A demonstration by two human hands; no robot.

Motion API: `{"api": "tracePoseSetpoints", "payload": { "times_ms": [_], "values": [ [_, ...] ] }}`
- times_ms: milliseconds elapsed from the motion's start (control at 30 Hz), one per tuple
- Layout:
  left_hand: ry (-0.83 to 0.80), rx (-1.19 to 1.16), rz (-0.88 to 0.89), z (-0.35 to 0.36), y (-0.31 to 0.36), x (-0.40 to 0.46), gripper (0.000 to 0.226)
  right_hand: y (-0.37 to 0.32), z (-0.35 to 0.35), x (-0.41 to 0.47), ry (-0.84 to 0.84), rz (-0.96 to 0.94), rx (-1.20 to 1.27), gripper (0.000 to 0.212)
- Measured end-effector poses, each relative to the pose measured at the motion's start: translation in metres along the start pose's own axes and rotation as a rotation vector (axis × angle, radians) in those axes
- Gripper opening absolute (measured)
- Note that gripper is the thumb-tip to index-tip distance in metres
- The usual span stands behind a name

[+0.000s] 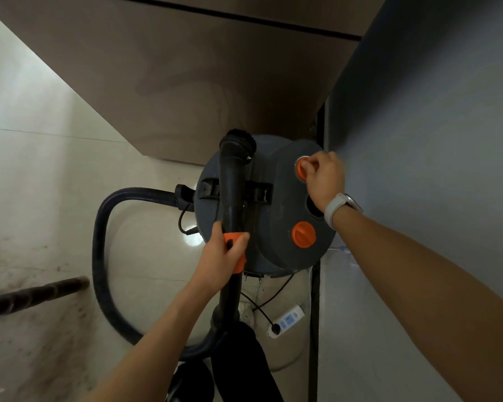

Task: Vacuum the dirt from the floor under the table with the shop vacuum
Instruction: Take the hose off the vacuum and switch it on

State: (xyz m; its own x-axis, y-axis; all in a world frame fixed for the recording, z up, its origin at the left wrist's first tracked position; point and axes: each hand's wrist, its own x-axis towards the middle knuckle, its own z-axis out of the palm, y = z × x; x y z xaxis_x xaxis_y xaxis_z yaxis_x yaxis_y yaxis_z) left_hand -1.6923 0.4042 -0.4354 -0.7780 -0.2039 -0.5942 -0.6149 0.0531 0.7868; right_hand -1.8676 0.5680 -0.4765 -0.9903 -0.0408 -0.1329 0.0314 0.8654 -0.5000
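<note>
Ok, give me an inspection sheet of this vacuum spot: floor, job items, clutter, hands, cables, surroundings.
Surface: pale tile floor, dirt at left.
Job's things: grey shop vacuum; wand lies across its top; hose loops left.
Clutter: dark rod at left.
Hands: left hand grips the wand's orange collar; right hand pinches an orange knob.
Cables: power strip, black cord plugged in.
Surroundings: brown panel, grey wall.

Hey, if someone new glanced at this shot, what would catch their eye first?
The grey shop vacuum at centre, with the right hand pinching its far orange knob. Next, the left hand gripping the black wand at its orange collar, and dirt on the floor at left.
</note>
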Motion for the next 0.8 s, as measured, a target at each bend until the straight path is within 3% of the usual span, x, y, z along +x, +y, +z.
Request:
{"api": "tracePoseSetpoints", "payload": {
  "times_ms": [167, 300, 400, 500, 567, 633, 700, 800],
  "values": [
    [0.007, -0.030, -0.027, -0.006, -0.001, -0.003, 0.021, -0.006, -0.003, -0.012, 0.004, 0.042, 0.050, 0.030],
    [0.028, -0.062, -0.023, -0.021, -0.002, -0.017, 0.028, -0.030, -0.001, -0.082, 0.099, -0.140, 0.315, 0.029],
    [0.066, -0.109, -0.001, -0.038, 0.002, -0.031, 0.026, -0.044, 0.011, -0.153, -0.154, -0.211, 0.472, 0.033],
    [0.146, -0.145, 0.031, -0.058, 0.005, -0.049, 0.018, -0.056, 0.028, -0.212, -0.486, -0.183, 0.478, 0.039],
    [0.207, -0.213, 0.052, -0.070, 0.007, -0.065, 0.017, -0.070, 0.036, -0.240, -0.587, -0.181, 0.433, 0.047],
    [0.264, -0.307, 0.060, -0.083, 0.007, -0.086, 0.019, -0.088, 0.038, -0.263, -0.566, -0.140, 0.377, 0.050],
    [0.313, -0.377, 0.056, -0.098, 0.003, -0.111, 0.022, -0.104, 0.036, -0.283, -0.497, -0.120, 0.305, 0.041],
    [0.362, -0.478, 0.054, -0.119, -0.007, -0.156, 0.028, -0.128, 0.019, -0.315, -0.417, -0.218, 0.169, 0.032]
  ]
}}
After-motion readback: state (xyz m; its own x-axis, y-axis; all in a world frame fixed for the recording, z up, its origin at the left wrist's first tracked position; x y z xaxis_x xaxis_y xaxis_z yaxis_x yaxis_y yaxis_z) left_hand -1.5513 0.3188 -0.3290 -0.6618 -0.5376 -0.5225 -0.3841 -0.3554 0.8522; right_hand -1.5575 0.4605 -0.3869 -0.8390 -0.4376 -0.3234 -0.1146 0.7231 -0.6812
